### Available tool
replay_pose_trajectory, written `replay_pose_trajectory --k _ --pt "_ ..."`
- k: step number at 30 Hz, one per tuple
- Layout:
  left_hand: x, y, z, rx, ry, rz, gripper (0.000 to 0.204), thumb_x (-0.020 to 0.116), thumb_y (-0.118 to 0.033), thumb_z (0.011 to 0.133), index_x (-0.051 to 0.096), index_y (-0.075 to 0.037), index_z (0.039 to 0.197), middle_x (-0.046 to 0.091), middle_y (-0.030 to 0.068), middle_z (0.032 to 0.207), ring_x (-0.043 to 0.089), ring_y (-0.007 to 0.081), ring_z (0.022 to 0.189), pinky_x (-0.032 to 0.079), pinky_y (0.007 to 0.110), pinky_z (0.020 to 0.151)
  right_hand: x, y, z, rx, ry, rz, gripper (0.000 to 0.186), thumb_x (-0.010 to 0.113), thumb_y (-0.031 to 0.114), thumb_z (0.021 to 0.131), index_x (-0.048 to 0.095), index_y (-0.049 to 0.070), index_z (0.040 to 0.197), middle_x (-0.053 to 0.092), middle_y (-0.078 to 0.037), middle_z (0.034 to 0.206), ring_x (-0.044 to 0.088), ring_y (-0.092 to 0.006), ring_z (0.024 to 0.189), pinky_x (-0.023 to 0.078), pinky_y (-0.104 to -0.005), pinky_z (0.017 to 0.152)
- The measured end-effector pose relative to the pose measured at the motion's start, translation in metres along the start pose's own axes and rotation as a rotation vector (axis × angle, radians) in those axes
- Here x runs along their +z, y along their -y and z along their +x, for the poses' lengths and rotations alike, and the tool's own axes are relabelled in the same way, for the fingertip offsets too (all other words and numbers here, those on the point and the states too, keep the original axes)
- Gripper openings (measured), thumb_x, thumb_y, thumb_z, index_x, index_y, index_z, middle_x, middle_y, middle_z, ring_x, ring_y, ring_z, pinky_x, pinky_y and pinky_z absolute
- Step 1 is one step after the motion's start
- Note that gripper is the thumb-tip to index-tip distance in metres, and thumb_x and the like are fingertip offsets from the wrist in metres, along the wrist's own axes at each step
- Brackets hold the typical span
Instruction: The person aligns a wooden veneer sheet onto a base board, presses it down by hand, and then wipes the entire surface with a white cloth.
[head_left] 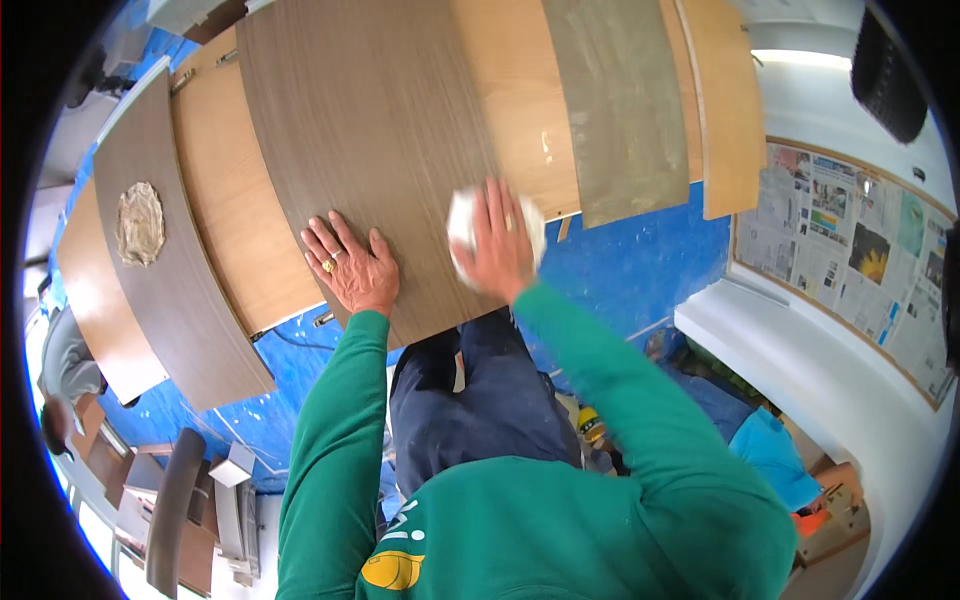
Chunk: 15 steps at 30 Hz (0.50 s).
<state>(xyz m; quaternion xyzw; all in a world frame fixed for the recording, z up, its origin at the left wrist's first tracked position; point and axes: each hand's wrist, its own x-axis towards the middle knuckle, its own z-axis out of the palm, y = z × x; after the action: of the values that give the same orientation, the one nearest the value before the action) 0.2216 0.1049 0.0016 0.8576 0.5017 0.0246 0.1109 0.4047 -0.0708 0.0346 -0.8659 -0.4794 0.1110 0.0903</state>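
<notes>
A brown wood-grain panel [370, 110] lies in front of me, across lighter wooden boards. My left hand [352, 268] rests palm down near its near edge, fingers spread, with rings on some of them. At the panel's right edge, my right hand [497, 240] presses a white cloth [463, 225], which looks bunched under the palm and fingers. Slight blur surrounds this hand. The cloth's underside is hidden.
A second brown panel [185, 270] on the left carries a crumpled, clear-looking plastic piece [140, 224]. A greyish, smeared panel [620, 110] lies to the right. Blue sheeting [640, 265] covers the floor. Newspaper [850, 240] lines a board beside a white ledge [770, 340]. Another person [72, 355] is at far left.
</notes>
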Motion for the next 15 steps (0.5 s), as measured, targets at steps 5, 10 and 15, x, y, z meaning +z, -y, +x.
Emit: replay_pose_trajectory --k 5,10,15 --pt "-0.014 -0.001 -0.001 -0.01 0.027 0.017 0.085 0.057 -0.046 0.112 0.031 0.0 0.178 0.017 0.0271 0.188 0.009 0.0465 0.176 0.007 0.061 0.141 0.004 0.006 -0.1 -0.003 0.136 0.02 0.089 0.063 0.052 0.107 0.045 -0.013 0.164 0.035 -0.038 0.177 0.031 -0.0534 0.168 0.025 -0.0617 0.138" --pt "-0.018 -0.004 0.002 -0.02 0.069 0.016 0.086 0.057 -0.045 0.112 0.029 0.002 0.178 0.016 0.0287 0.188 0.007 0.0479 0.176 0.006 0.061 0.142 0.003 0.001 0.006 0.004 0.033 0.015 0.086 0.063 0.048 0.109 0.043 -0.016 0.164 0.035 -0.038 0.176 0.032 -0.0546 0.166 0.025 -0.0622 0.138" --pt "-0.014 0.0 0.003 -0.019 0.12 0.02 0.087 0.057 -0.044 0.111 0.027 0.002 0.178 0.012 0.0297 0.188 0.004 0.0497 0.176 0.006 0.063 0.141 -0.012 -0.011 0.172 0.003 -0.034 -0.018 0.084 0.054 0.05 0.114 0.039 -0.012 0.169 0.032 -0.034 0.18 0.03 -0.0486 0.169 0.024 -0.0587 0.139"
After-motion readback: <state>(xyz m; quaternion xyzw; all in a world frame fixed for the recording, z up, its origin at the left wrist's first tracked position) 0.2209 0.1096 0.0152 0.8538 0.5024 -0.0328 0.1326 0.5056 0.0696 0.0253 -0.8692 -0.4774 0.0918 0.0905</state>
